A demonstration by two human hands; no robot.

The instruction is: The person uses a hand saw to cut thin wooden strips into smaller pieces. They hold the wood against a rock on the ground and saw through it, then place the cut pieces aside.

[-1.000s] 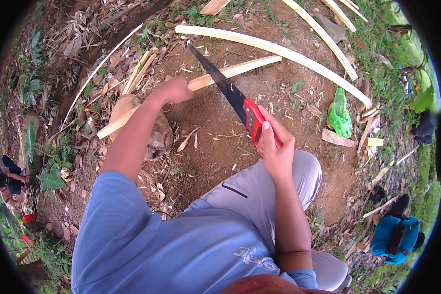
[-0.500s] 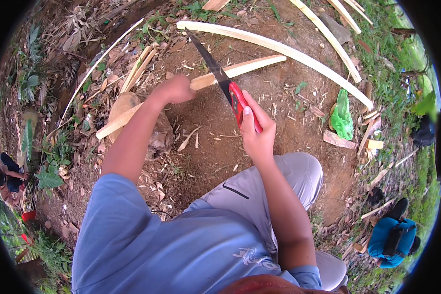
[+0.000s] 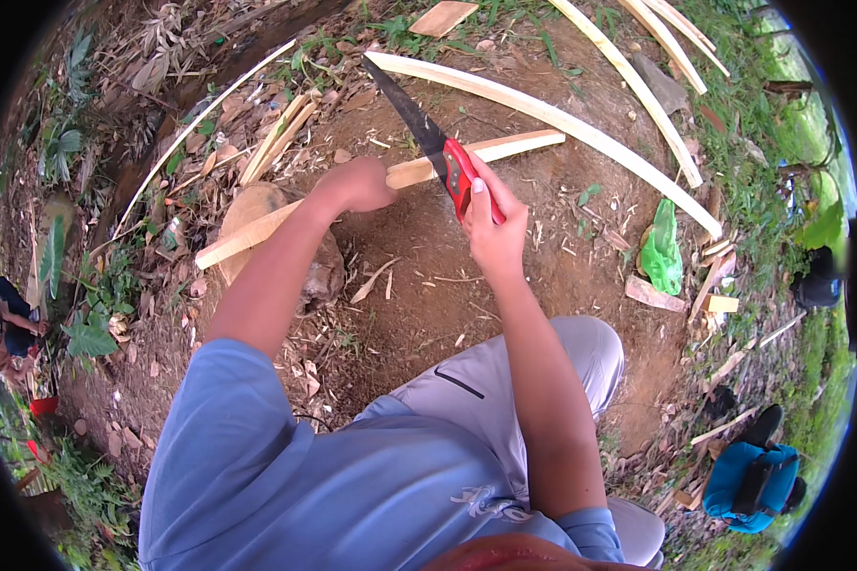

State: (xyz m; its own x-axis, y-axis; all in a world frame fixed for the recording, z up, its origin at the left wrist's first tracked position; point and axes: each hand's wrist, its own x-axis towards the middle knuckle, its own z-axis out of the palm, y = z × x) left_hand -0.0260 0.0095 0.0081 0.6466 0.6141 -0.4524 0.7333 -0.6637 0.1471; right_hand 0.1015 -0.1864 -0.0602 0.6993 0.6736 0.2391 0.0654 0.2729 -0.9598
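My right hand (image 3: 493, 226) grips the red handle of a hand saw (image 3: 427, 136) whose dark blade points up and to the left, across a pale split wooden strip (image 3: 505, 148). My left hand (image 3: 360, 185) presses down on that strip just left of the blade. The strip runs from lower left to upper right over a rounded rock (image 3: 257, 211) on bare brown soil.
A long curved pale strip (image 3: 581, 124) lies behind the saw, with more strips at upper right (image 3: 657, 38). A green plastic bag (image 3: 661, 249) and wood offcuts (image 3: 653, 293) lie right. A blue backpack (image 3: 754, 478) sits lower right. Another person (image 3: 6, 335) crouches at far left.
The saw has slid forward and to the left along its stroke, my right hand moving up toward the strip. My left hand has stayed pressed on the strip.
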